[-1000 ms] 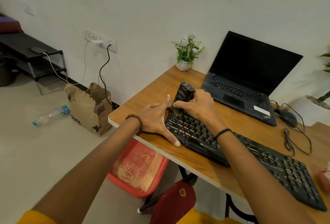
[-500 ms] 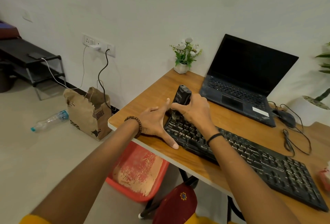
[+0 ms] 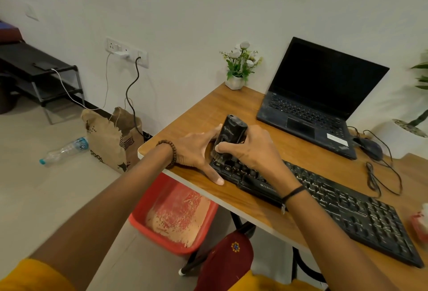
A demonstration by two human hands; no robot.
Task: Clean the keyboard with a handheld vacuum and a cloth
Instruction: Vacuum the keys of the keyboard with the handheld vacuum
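Under the right hand (image 3: 254,149), the handheld vacuum (image 3: 233,127) stands nearly upright with its nozzle down on the keys at the left end of the keyboard (image 3: 342,207). We judge the task to be in its vacuuming stage and at that end of the board. The keys running away to the right of this hand show pale flecks, so we take most of the board as not yet covered. We judge that the wiping stage has not begun, and we cannot identify anything in view to wipe with.

The right hand is closed round the vacuum body, with its fingers wrapped behind and its thumb across the front face. Just beside it, the left hand (image 3: 196,151) lies spread wide and flat on the desk (image 3: 203,112) and holds nothing. Its thumb reaches along the near left corner of the keyboard and touches that edge, so we read it as a brace. Its forefinger lies close beside the vacuum, and we cannot tell whether the two are in contact.
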